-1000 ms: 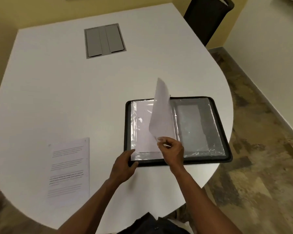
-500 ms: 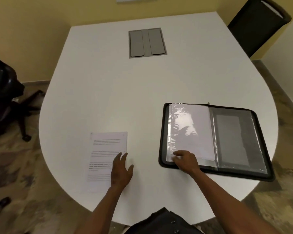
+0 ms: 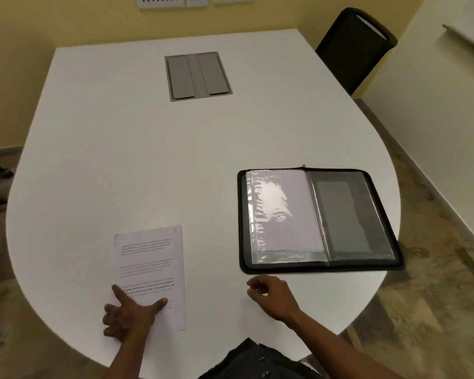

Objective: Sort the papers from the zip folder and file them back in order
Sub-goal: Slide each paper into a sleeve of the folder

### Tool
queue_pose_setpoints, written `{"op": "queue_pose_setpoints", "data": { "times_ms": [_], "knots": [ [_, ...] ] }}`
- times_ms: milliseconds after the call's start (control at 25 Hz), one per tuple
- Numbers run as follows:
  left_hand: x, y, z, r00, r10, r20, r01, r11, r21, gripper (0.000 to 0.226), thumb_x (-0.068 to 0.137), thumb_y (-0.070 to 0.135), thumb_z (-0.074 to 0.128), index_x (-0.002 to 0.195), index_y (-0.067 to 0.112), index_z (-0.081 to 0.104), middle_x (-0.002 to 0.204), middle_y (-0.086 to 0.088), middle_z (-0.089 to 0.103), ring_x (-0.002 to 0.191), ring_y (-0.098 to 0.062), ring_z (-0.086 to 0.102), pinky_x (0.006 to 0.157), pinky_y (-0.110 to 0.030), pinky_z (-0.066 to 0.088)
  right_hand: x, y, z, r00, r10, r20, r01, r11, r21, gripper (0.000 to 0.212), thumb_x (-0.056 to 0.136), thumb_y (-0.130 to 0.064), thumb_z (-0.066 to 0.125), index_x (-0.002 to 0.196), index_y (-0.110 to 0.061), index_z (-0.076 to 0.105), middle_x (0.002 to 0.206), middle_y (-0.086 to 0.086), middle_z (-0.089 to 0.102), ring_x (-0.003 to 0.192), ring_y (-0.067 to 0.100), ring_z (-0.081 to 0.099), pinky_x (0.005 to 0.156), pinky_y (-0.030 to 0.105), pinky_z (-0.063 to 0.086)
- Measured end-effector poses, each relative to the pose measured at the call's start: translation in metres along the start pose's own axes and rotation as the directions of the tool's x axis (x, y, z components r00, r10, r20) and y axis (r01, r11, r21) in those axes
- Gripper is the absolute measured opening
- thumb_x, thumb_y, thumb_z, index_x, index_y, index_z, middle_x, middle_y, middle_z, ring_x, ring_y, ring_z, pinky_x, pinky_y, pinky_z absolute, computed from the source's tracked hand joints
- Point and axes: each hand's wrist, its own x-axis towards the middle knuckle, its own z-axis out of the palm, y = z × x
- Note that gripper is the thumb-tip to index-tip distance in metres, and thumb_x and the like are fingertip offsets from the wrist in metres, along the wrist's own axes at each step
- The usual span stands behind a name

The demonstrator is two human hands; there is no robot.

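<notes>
Fingers point(image 3: 118, 292) press flat printed paper point(image 3: 149, 269) beside glossy-sleeved zip folder point(image 3: 316, 218).

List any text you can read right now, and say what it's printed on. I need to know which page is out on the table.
Printed sheet under the left hand: several paragraphs, including two bold lines just above the fingers, all too blurred to quote reliably.
Paper in the zip folder, left plastic sleeve: no print shows; glare covers it.
Right side of the folder, grey table hatch, wall sockets: no readable text.
</notes>
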Motion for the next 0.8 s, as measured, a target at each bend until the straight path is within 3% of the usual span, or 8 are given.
{"op": "queue_pose_setpoints", "data": {
  "times_ms": [280, 400, 520, 680, 800],
  "knots": [
    [-0.011, 0.002, -0.006, 0.996, 0.074, -0.051, -0.075, 0.997, -0.003, 0.14, 0.042, 0.051, 0.096, 0.151, 0.021, 0.013, 0.122, -0.031, 0.046, 0.109, -0.044, 0.048, 0.093, -0.055, 0.032, -0.023, 0.015, -0.015, 0.998, 0.048, -0.029, -0.048, 0.999, 0.014, 0.023, 0.091, -0.035, 0.069, 0.112, -0.027, 0.072, 0.099, -0.012, 0.071, 0.087, 0.001, 0.066, 0.074, 0.008, 0.048],
    [-0.022, 0.011, -0.011, 0.998, 0.046, -0.045, -0.05, 0.994, -0.093, 0.127, 0.05, 0.036, 0.097, 0.149, 0.016, 0.019, 0.123, -0.033, 0.05, 0.113, -0.047, 0.049, 0.099, -0.057, 0.029, -0.031, 0.022, -0.023, 0.997, 0.069, -0.043, -0.068, 0.997, 0.023, 0.022, 0.09, -0.036, 0.069, 0.111, -0.028, 0.073, 0.095, -0.013, 0.07, 0.086, 0.001, 0.066, 0.072, 0.008, 0.048],
    [-0.035, 0.018, -0.011, 0.995, 0.086, -0.047, -0.095, 0.96, -0.264, 0.114, 0.062, 0.019, 0.092, 0.15, 0.012, 0.021, 0.129, -0.036, 0.05, 0.116, -0.052, 0.051, 0.099, -0.062, 0.036, -0.037, 0.025, -0.029, 0.995, 0.085, -0.049, -0.081, 0.994, 0.067, 0.021, 0.09, -0.036, 0.069, 0.11, -0.029, 0.073, 0.094, -0.013, 0.07, 0.086, 0.001, 0.066, 0.074, 0.011, 0.051],
    [-0.073, 0.039, -0.018, 0.994, 0.112, 0.005, -0.088, 0.81, -0.58, 0.098, 0.074, 0.013, 0.085, 0.152, 0.015, 0.026, 0.133, -0.024, 0.057, 0.123, -0.043, 0.053, 0.104, -0.052, 0.041, -0.04, 0.024, -0.035, 0.989, 0.142, -0.033, -0.132, 0.968, 0.212, 0.019, 0.089, -0.038, 0.07, 0.107, -0.032, 0.073, 0.096, -0.009, 0.073, 0.089, 0.004, 0.069, 0.08, 0.02, 0.057],
    [-0.109, 0.066, -0.018, 0.986, 0.125, 0.111, 0.017, 0.586, -0.81, 0.088, 0.075, 0.009, 0.084, 0.148, 0.022, 0.037, 0.134, -0.016, 0.059, 0.118, -0.035, 0.059, 0.103, -0.049, 0.046, -0.041, 0.019, -0.044, 0.985, 0.171, 0.037, -0.172, 0.903, 0.394, 0.026, 0.089, -0.041, 0.07, 0.112, -0.03, 0.07, 0.104, -0.003, 0.073, 0.092, 0.008, 0.071, 0.086, 0.033, 0.059]
  ]
}}
